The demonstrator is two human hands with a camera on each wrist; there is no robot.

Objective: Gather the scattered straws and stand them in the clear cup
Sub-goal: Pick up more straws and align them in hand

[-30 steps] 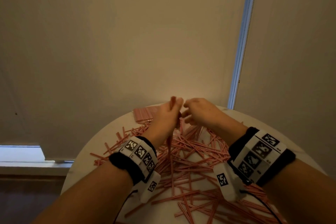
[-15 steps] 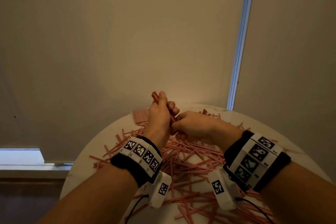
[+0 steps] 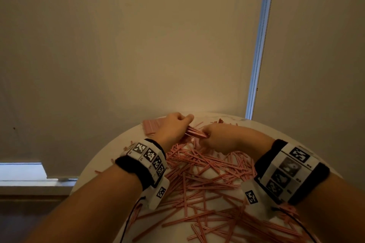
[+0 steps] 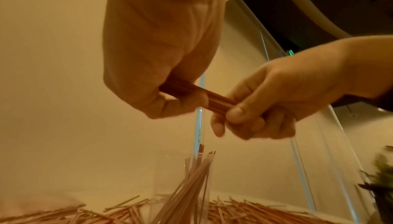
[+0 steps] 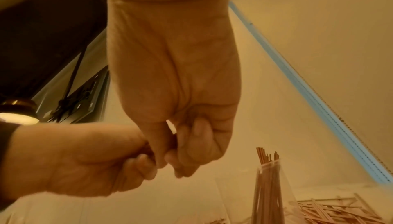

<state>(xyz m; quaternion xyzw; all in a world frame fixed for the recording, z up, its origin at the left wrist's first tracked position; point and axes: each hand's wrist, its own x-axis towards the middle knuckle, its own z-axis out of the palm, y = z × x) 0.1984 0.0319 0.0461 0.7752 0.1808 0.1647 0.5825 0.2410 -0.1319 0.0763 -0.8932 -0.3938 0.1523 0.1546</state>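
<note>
Many red-and-white striped straws point(image 3: 197, 179) lie scattered over the round white table point(image 3: 110, 156). Between my hands is a small bundle of straws point(image 3: 196, 132), lying almost level above the far part of the table. My left hand point(image 3: 175, 125) has its fingers curled round one end of it, and my right hand point(image 3: 217, 140) pinches the other end. The left wrist view shows the bundle point(image 4: 212, 99) in both grips. Below and beyond the hands stands the clear cup point(image 4: 180, 190), also seen as the cup point(image 5: 268, 194), with several straws upright in it.
A pink flat pack point(image 3: 152, 127) lies at the table's far left edge. Closed blinds hang right behind the table, with a bright blue gap point(image 3: 258, 45) between them. A window sill point(image 3: 29, 183) is low on the left. A dark plant point(image 4: 382, 173) shows at the right.
The left hand held the bundle upright and higher; it has come down and tipped nearly level. The right hand has slid along to grip its free end.
</note>
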